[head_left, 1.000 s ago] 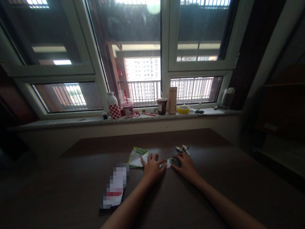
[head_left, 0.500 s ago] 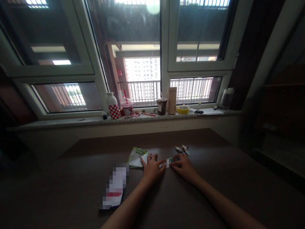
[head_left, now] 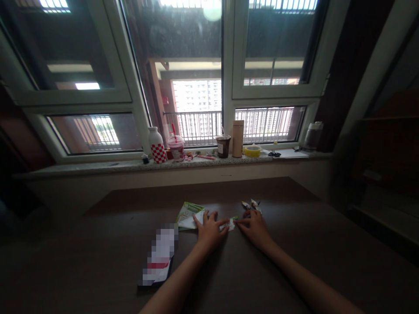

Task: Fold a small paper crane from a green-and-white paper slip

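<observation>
Paper strip point(head_left: 231, 224), small and pale with a printed pattern, lay flat on the dark table point(head_left: 294, 244) between the two hands, at the middle of the table. Its long axis ran roughly left to right, with the right end pointing slightly toward the far edge.

- Near left: flat dark slab with a blurred face point(head_left: 159, 257), lying lengthwise near to far.
- Green-and-white packet point(head_left: 187, 214) lay flat, just left of the left hand and partly under its fingers.
- Left hand point(head_left: 209, 230) lay palm down with its fingers spread, the thumb tip on the strip's left end; it pressed and gripped nothing.
- Right hand point(head_left: 255, 226) had bent fingers, with the fingertips on the strip's right end. Whether it pinched the edge could not be told.
- Small folded pieces point(head_left: 251, 204) sat just beyond the right hand.
- Far windowsill point(head_left: 98, 165) carried a red-checked bottle point(head_left: 156, 145), pink cup point(head_left: 176, 148), dark cup point(head_left: 223, 146), tall tumbler point(head_left: 238, 138), yellow tape roll point(head_left: 252, 151) and kettle point(head_left: 312, 135).
</observation>
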A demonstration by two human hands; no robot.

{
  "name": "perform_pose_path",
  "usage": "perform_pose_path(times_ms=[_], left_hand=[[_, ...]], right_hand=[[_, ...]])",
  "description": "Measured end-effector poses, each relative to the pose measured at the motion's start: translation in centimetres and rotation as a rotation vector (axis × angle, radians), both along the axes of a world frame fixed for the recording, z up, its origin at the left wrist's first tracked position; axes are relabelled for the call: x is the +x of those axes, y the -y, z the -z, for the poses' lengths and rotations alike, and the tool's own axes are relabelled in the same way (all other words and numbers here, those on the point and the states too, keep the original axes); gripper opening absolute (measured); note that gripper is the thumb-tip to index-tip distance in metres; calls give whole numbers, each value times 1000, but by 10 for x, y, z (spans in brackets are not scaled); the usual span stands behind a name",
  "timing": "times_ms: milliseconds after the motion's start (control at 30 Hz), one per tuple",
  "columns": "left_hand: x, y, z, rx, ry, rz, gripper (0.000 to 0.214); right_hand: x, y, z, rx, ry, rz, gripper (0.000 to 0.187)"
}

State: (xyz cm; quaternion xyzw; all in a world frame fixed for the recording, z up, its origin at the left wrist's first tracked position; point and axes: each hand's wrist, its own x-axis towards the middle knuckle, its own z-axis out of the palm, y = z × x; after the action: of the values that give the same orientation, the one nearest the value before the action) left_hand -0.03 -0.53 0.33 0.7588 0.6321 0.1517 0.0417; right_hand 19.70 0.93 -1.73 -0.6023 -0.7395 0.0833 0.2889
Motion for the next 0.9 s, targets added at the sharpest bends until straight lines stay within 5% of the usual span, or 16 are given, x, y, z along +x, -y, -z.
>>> perform_pose_path(times_ms=[500, 900], left_hand=[[-1, -2, 4, 13, 16, 6, 30], [-1, -1, 5, 20, 12, -1, 31]], right_hand=[[-4, 2, -6, 49, 192, 139, 25], [-1, -2, -2, 31, 146, 152, 26]])
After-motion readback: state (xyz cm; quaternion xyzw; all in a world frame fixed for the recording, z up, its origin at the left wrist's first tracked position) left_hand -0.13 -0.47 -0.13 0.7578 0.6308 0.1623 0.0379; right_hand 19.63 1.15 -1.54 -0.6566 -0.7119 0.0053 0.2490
